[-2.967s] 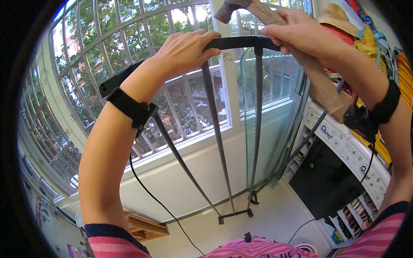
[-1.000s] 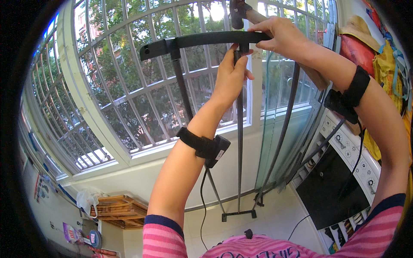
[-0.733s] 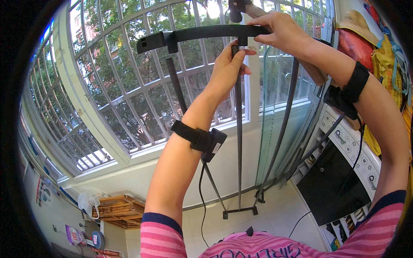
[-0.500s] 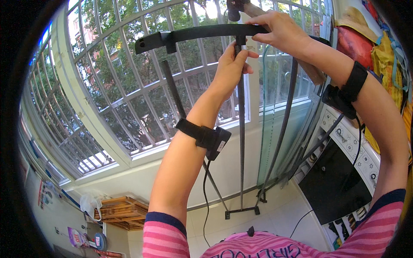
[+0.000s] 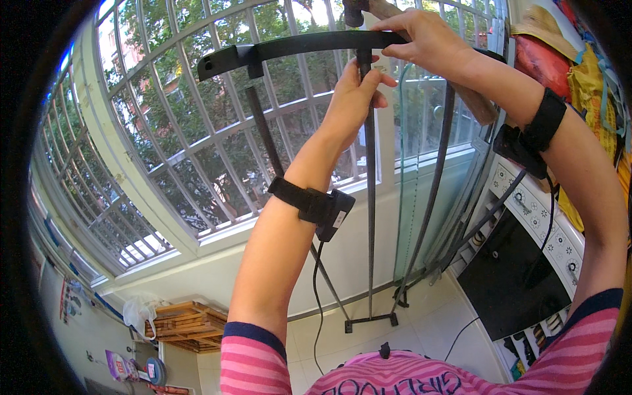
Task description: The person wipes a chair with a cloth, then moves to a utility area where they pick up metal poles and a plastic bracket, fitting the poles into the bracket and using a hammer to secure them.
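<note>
A curved black bar (image 5: pixel 296 44) spans the upper middle, with short sockets on its underside. My right hand (image 5: pixel 431 43) pinches it between thumb and forefinger. A hammer's dark head (image 5: pixel 354 12) shows above the bar, its wooden handle (image 5: pixel 475 105) passing behind my right hand; the fingers around it are hidden. Closed around the upper end of the middle black pole (image 5: pixel 370 197) is my left hand (image 5: pixel 355 92), just beneath a socket. The left pole (image 5: pixel 260 122) stands with its top apart from the socket above it. Another pole (image 5: pixel 434 171) rises on the right.
The poles run down to a black base (image 5: pixel 370 321) on the tiled floor. A barred window (image 5: pixel 197 131) is behind, with a glass panel (image 5: pixel 411 197) beside it. A black-fronted cabinet (image 5: pixel 513 276) stands right; folded wooden slats (image 5: pixel 187 326) lie lower left. Cables hang from both forearm straps.
The bar and hammer head appear slightly higher and further left. More of the hammer handle shows below my right hand. Both hands keep their holds.
</note>
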